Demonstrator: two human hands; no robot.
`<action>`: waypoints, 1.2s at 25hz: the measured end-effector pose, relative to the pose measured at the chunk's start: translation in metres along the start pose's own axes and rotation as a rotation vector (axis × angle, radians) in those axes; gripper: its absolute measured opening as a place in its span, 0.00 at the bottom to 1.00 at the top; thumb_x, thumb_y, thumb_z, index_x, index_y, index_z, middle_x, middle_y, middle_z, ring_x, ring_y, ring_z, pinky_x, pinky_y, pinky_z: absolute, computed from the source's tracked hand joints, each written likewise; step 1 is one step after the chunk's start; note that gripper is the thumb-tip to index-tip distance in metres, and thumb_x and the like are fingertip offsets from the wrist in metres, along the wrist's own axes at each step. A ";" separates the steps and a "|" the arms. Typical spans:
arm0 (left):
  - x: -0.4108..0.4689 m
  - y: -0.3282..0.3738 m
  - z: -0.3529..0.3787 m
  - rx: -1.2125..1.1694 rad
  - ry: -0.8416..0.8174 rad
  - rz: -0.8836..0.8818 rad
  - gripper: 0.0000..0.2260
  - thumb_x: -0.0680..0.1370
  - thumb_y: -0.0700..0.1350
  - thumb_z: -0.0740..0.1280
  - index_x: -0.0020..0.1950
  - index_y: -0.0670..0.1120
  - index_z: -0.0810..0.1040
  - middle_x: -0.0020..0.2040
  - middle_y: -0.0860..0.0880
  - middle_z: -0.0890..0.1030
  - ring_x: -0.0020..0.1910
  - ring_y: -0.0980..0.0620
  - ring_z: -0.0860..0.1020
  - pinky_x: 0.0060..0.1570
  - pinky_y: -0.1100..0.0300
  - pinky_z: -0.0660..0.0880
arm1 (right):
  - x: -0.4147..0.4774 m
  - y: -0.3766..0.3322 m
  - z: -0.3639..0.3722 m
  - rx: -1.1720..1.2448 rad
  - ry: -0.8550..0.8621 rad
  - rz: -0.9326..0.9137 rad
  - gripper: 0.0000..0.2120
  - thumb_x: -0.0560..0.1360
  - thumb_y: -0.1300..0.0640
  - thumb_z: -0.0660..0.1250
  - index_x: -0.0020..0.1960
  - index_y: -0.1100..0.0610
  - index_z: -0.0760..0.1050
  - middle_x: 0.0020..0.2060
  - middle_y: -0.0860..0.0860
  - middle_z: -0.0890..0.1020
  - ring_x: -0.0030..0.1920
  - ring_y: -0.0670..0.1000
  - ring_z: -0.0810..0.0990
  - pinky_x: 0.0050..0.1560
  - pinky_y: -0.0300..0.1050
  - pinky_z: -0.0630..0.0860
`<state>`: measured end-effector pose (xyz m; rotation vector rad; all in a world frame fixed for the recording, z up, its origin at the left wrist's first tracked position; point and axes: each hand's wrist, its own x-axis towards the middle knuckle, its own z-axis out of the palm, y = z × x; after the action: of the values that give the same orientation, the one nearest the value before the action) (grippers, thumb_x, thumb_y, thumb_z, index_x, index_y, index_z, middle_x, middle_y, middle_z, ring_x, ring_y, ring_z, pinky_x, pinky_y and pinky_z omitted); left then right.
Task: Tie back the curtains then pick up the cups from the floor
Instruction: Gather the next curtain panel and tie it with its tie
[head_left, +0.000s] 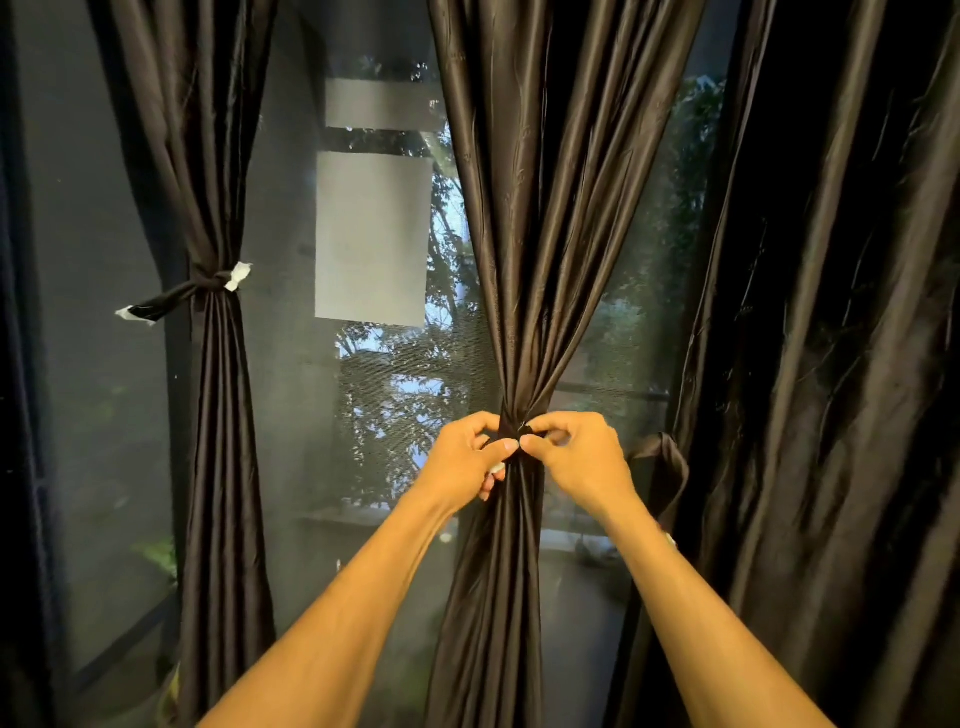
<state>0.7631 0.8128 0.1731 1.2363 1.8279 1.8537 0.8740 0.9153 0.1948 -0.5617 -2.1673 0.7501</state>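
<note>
A dark brown satin curtain (524, 249) hangs in the middle, gathered into a narrow waist by a dark tie-back band (511, 428). My left hand (467, 462) and my right hand (582, 462) meet at that waist, each pinching the band between thumb and fingers. Part of the same band loops out to the right (662, 467). At the left, another curtain (213, 208) is bound with a knotted band (208, 285) with white ends. No cups are in view.
A third dark curtain (841, 364) hangs loose at the right. Behind the curtains is a mesh-screened window (291, 415) with white paper sheets (371, 239) on it and trees outside. A dark frame (21, 364) runs down the left edge.
</note>
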 end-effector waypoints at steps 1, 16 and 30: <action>0.001 0.000 0.000 0.029 0.006 0.008 0.07 0.79 0.37 0.65 0.54 0.34 0.73 0.29 0.45 0.71 0.20 0.55 0.67 0.21 0.63 0.66 | -0.002 -0.003 0.001 -0.136 0.050 -0.051 0.06 0.74 0.51 0.70 0.50 0.47 0.82 0.41 0.47 0.82 0.45 0.49 0.80 0.46 0.49 0.77; 0.008 0.004 0.005 0.329 0.101 0.131 0.11 0.76 0.32 0.64 0.39 0.44 0.66 0.30 0.44 0.76 0.24 0.56 0.72 0.24 0.65 0.70 | -0.011 -0.014 0.005 -0.053 0.112 -0.077 0.04 0.75 0.61 0.64 0.44 0.53 0.72 0.39 0.52 0.78 0.42 0.56 0.76 0.45 0.53 0.75; 0.002 -0.007 -0.003 0.665 0.160 0.139 0.14 0.74 0.43 0.67 0.35 0.52 0.64 0.32 0.46 0.79 0.35 0.42 0.79 0.38 0.45 0.78 | 0.001 -0.002 0.001 0.162 0.295 -0.019 0.02 0.73 0.59 0.71 0.42 0.56 0.81 0.33 0.58 0.84 0.39 0.61 0.84 0.47 0.57 0.81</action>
<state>0.7571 0.8130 0.1684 1.4700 2.6374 1.4767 0.8721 0.9143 0.1960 -0.5305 -1.8209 0.7723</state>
